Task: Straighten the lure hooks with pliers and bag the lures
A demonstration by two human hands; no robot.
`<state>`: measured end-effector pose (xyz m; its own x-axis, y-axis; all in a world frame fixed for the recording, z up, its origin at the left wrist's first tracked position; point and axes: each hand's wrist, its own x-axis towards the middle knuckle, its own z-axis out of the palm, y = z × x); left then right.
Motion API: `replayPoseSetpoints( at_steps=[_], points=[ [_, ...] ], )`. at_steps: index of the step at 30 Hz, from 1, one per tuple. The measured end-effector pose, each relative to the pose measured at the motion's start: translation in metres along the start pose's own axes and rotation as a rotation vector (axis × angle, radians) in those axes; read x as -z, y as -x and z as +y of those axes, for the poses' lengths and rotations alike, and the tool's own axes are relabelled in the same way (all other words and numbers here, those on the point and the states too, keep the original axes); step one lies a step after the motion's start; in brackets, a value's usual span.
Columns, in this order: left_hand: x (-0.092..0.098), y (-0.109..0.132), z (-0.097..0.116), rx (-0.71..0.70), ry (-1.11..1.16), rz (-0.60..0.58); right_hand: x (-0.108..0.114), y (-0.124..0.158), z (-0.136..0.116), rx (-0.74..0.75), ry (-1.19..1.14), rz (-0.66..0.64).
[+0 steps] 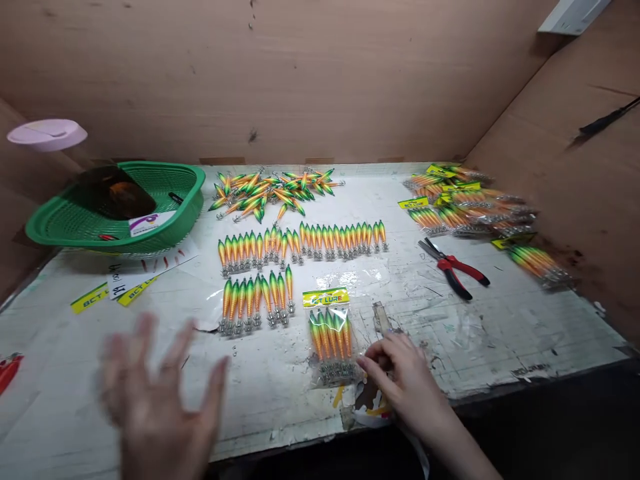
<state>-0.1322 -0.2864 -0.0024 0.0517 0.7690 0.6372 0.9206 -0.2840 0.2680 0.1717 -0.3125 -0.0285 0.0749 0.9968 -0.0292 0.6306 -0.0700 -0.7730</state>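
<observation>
The right hand pinches a filled bag left of the pliers, the left hand spread empty; packs pile beyond the pliers, rows of lures left of them lie unbagged.

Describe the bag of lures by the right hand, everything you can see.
The bag is clear plastic with a yellow header card lettered in green. Inside, several lures lie side by side, green-tipped fading to orange, metal hooks at the near end. It lies flat on the table, header away from the person. The right hand touches its near right corner.
</observation>
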Motion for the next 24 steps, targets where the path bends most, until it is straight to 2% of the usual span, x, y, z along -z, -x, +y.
replayPoseSetpoints(
  at_steps=[3,5,8,11,13,17,19,22,24],
  points=[
    [-0.017,0.011,0.038,-0.278,0.228,-0.323,-0.016,-0.007,-0.013,0.004,-0.077,-0.046],
    [-0.035,0.017,0.06,-0.414,0.326,-0.412,-0.012,-0.006,-0.021,-0.003,-0.17,-0.111],
    [-0.056,0.016,0.076,-0.5,0.389,-0.282,0.002,-0.003,-0.033,-0.016,-0.322,-0.194],
    [-0.061,0.007,0.077,-0.511,0.488,-0.179,0.01,-0.001,-0.042,0.012,-0.4,-0.153],
    [-0.057,0.001,0.077,-0.478,0.559,-0.204,0.01,0.0,-0.045,0.048,-0.438,-0.106],
    [-0.051,-0.003,0.081,-0.411,0.599,-0.435,0.004,0.001,-0.041,0.047,-0.547,-0.069],
    [-0.056,0.0,0.085,-0.406,0.578,-0.491,0.0,0.003,-0.035,0.033,-0.565,-0.055],
    [-0.068,0.008,0.089,-0.381,0.547,-0.367,-0.008,0.008,-0.027,0.001,-0.577,-0.031],
    [-0.074,0.014,0.094,-0.375,0.546,-0.281,-0.017,0.014,-0.024,-0.036,-0.583,0.03]
  ],
)
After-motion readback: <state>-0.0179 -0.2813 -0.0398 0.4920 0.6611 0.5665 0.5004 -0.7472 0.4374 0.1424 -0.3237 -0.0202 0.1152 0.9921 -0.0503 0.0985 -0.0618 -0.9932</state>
